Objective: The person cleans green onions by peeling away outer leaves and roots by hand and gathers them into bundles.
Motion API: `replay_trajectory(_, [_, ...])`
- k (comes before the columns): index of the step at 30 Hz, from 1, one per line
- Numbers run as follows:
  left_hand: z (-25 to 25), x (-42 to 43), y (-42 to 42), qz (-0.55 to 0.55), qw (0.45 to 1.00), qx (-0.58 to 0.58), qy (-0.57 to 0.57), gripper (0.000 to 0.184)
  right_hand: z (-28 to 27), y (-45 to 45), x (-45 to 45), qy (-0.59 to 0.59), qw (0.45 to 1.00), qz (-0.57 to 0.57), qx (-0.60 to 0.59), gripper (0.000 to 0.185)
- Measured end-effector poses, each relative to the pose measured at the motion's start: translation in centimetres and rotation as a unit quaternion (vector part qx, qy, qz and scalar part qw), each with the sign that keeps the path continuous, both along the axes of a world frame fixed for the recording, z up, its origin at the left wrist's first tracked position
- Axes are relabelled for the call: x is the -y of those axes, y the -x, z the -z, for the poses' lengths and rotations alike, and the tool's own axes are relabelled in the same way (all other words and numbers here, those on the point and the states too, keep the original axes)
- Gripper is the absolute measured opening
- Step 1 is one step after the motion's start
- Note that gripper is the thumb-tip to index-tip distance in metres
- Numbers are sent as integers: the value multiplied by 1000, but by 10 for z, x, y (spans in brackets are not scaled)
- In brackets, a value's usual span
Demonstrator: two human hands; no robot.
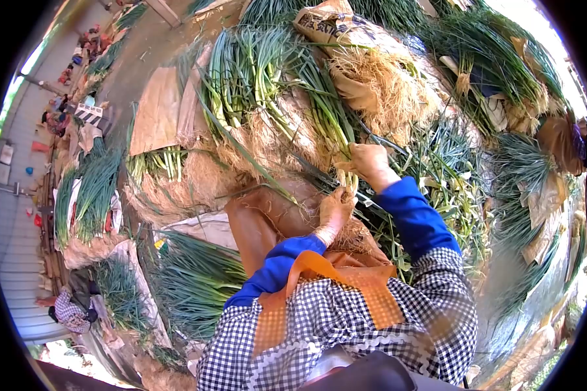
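Note:
Above my lap, my left hand (336, 210) is closed around the lower, root end of a few green onions (332, 120). My right hand (372, 163) pinches the same stalks a little higher up, its fingers pressed on the pale stems. The green leaves run up and to the left from my hands. Loose roots and leaf scraps lie on the brown apron (261, 215) over my knees. Just beyond my hands is a heap of green onions (251, 78) with long tan roots.
A printed sack (346, 32) lies at the top beside a big root bundle (388, 85). Peeled leaves (447, 176) are piled at the right. More onions (195, 274) lie at the left. A person (75, 306) bends at the far lower left; others sit farther up.

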State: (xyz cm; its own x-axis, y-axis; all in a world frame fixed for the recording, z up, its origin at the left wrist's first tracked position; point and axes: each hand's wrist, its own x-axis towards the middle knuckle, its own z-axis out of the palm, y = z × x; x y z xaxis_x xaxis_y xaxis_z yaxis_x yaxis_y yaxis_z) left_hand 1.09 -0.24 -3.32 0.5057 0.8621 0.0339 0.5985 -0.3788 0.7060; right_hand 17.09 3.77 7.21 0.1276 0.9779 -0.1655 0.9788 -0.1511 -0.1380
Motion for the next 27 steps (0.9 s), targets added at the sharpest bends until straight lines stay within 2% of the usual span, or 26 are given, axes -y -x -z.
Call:
replay_trajectory(1, [0,-1,-1,1,1000,2,-5,38,18,1,-11,37,999,-13,29,58])
replay_trajectory(2, [2,-2,-3,2,1000,3,-9,38,32,3,-17,20,999,-4,30,56])
replay_trajectory(4, [0,-2,-7,1,996,-69,-51,39,34,9,-17,-20,999,23,43,50])
replay_trajectory(9, [-12,0,-7,65,989,-82,-108,39,30,11,2,-71,997,9,37,40])
replay_trajectory(11, [-5,-2,-8,39,995,-95,3,39,21,14,12,-78,994,19,70,29])
replay_trajectory(13, [-7,-4,-7,52,997,-54,28,39,26,5,18,-88,993,12,79,23])
replay_trajectory(14, [-7,-3,-5,66,996,-17,54,39,30,2,23,-83,992,-31,90,22])
replay_trajectory(16, [8,-2,-6,47,998,-37,36,39,20,4,35,-32,982,-128,136,19])
replay_trajectory(17, [17,-4,-7,27,998,-55,16,40,21,5,49,4,961,-243,134,20])
replay_trajectory(18, [37,-9,-7,-1,974,139,181,40,4,12,75,-114,939,-320,56,15])
replay_trajectory(19, [27,-9,-4,-7,958,187,218,39,12,11,96,-42,911,-409,-11,14])
replay_trajectory(20, [17,-9,-1,-13,938,235,254,39,23,6,125,-31,896,-423,-132,8])
replay_trajectory(21, [-18,-9,3,7,975,141,170,37,16,2,149,82,884,-375,-268,12])
replay_trajectory(22, [6,-10,2,-10,943,224,245,35,-15,1,153,212,884,-377,-176,15])
replay_trajectory(23, [7,-9,3,-9,943,222,248,35,23,-41,177,166,880,-268,-356,25])
replay_trajectory(24, [6,-10,4,-17,930,237,279,35,86,-78,187,224,900,-351,-127,30])
replay_trajectory(25, [4,-9,5,-25,917,253,307,35,36,-69,169,330,927,-178,-25,32])
replay_trajectory(26, [-10,-3,5,-41,858,346,377,32,-19,-58,150,422,900,-14,105,34])
replay_trajectory(27, [-4,-2,9,-34,783,409,467,30,-14,-65,140,388,914,5,119,38])
